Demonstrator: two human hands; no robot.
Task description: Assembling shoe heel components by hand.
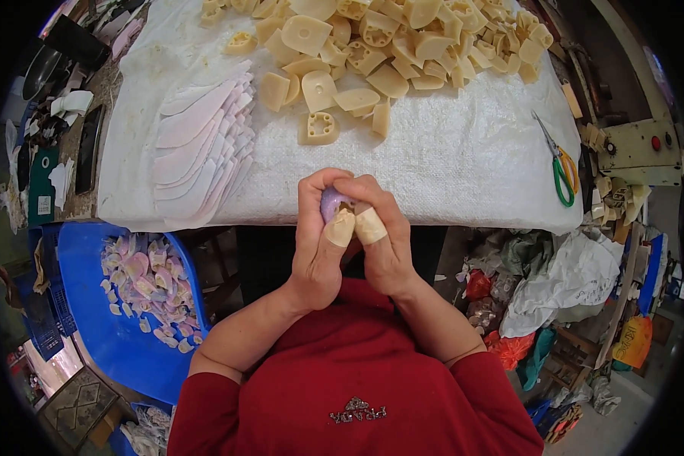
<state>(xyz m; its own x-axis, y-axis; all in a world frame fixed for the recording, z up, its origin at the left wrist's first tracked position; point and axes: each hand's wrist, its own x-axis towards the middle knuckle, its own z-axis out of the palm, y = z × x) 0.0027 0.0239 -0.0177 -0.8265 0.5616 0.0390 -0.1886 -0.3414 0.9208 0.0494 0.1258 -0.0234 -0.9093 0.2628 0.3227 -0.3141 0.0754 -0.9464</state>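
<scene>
At the table's near edge my left hand (318, 251) and my right hand (384, 251) are closed together around a shoe heel. Its purple, glittery covering (331, 204) shows between the left fingers and thumb; most of the rest is hidden. Both thumbs, capped in cream-coloured tape or finger covers, press side by side on the near side of the piece. Beyond my hands lies a heap of bare cream plastic heels (305, 35). To their left, fanned stacks of pale pink and white cut sheets (194, 129) reach the table edge.
White woven sheeting covers the table (448, 152). Scissors (561, 171) with green and orange handles lie at its right. A blue tub (91, 304) with many covered pieces stands at lower left. Plastic bags (562, 281) crowd the right side; a phone (90, 148) lies at far left.
</scene>
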